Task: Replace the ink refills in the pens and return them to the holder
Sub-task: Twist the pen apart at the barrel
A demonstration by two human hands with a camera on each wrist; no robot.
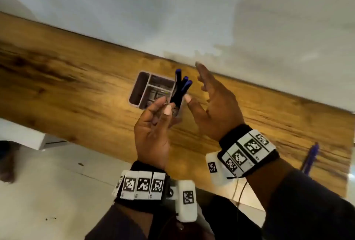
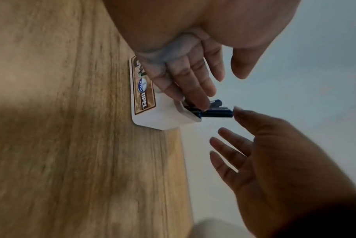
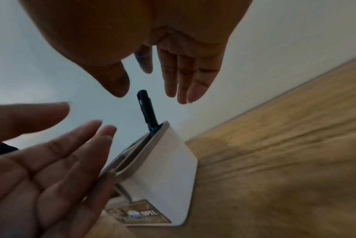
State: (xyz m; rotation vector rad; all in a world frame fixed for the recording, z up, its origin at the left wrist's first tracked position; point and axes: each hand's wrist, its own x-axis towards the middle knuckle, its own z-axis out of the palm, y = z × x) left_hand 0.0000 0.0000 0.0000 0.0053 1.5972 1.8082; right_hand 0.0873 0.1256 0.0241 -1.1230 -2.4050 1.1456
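1. A white pen holder point(image 1: 138, 88) with several compartments stands on the wooden bench point(image 1: 57, 78), close to the bench's far edge by the pale wall point(image 1: 172, 9).
2. Three dark pens with blue caps point(image 1: 180, 86) stand upright together in the holder's right-hand compartment, their tops fanned slightly apart above the rim.
3. The left hand point(image 1: 151, 134) is raised just in front of the holder, palm turned inward. Its grip is loose: in the left wrist view the fingers point(image 2: 193, 83) are nearly straight, and their tips reach the pens at the holder's rim. Whether they touch the pens or only pass in front of them cannot be told.
4. The right hand point(image 1: 215, 105) hangs beside the pens on the right, palm facing the left hand. Its grip is wide open, fingers spread and straight, holding nothing. From the right wrist the thumb and fingers point(image 3: 181, 72) frame the top of a pen with a clear gap on both sides.
5. A brown label point(image 2: 143, 90) with an oval blue logo and white letters covers one outer side of the holder.
6. Another blue pen point(image 1: 310, 160) lies on the bench well apart to the right, near the front edge.
7. Both wrists carry black bands with white marker tiles point(image 1: 143, 184).
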